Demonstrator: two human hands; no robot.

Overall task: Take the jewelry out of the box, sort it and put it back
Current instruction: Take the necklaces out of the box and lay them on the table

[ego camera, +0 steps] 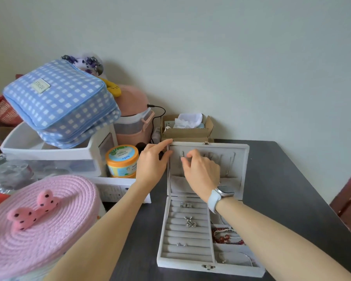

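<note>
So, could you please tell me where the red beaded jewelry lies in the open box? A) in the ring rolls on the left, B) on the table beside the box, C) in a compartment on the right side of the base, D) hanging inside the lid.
C: the red beaded jewelry lies in a right-hand compartment of the jewelry box base, beside the ring rolls.

Both bare forearms reach forward. The left hand (152, 161) stretches out with its fingers extended, forefinger highest. Just beside it, the right hand (201, 171) is raised, fingers curled together in a pinch, wrist bent.
</note>
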